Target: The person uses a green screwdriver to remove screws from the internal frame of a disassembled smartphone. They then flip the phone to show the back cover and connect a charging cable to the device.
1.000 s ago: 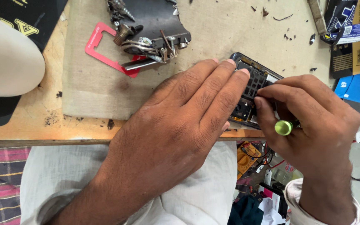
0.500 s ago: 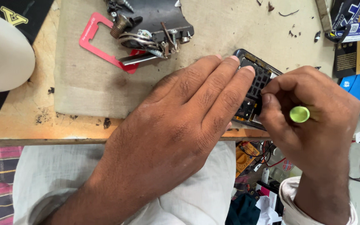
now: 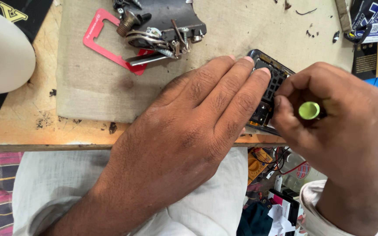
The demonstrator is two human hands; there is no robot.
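- Right hand (image 3: 333,109): fingers are being held bunched in a pinch around a screwdriver (image 3: 309,110); only its round green cap is being seen, pointing up at the camera, so the shaft is judged to be running straight down into the work. The tip is hidden.
- Left hand (image 3: 189,126): fingers (image 3: 246,78) are being held straight and pressed together, laid flat with the tips on an opened black device (image 3: 270,87), probably a phone with its back off. Nothing is being gripped; the device is apparently being pinned so it cannot slide or rotate under the driver.
- The device is being kept at the near edge of the wooden bench (image 3: 31,118), between the two hands, lying on the corner of a beige cloth mat (image 3: 88,87). The mat is likely being used to stop skidding and catch small parts.
- A black tray (image 3: 171,17) loaded with screws, springs and metal bits is being kept just beyond the left fingertips, within reach but apart from the device. A red card-like frame (image 3: 99,37) is partly tucked under it.
- Printed boxes (image 3: 372,39) are being stacked at the right edge of the bench; a cream-and-black cap (image 3: 1,52) is being left at the far left, well apart.
- Under the bench edge, wires and a yellow meter (image 3: 259,164) are being seen beside the white-clothed lap (image 3: 110,188).
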